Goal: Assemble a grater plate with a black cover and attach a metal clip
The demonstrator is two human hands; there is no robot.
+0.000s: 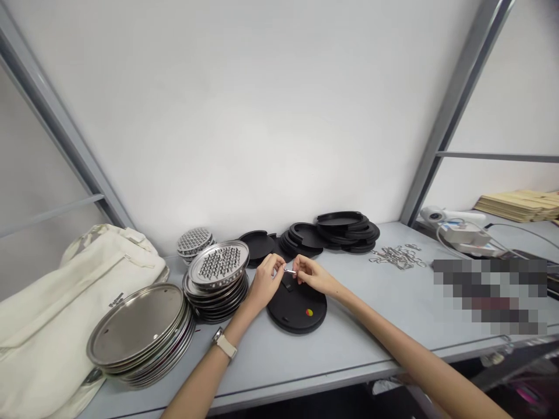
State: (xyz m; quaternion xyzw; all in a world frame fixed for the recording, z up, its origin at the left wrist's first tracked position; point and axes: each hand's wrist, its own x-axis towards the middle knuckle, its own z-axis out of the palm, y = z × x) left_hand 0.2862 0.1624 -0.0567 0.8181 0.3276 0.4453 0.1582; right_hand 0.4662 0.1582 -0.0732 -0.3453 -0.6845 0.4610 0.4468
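Both hands meet above a round black disc [297, 308] lying on the grey table, which carries a small red-and-yellow sticker near its front. Between them is a small shiny metal clip [289, 270], too small to make out fully. My left hand [267, 278] pinches its left end, and my right hand [312, 273] pinches the right end. On the right lies a loose pile of similar metal clips [398, 256]. To the left of the disc, a round grater plate [220, 265] tops a stack of dark-edged discs.
Stacked round metal plates [140, 326] stand at left beside a white cloth bag [65, 314]. Black rings and discs [345, 233] are piled along the wall. At right are a white device [454, 218] with cables and wooden boards [519, 203]. Metal frame posts flank the table.
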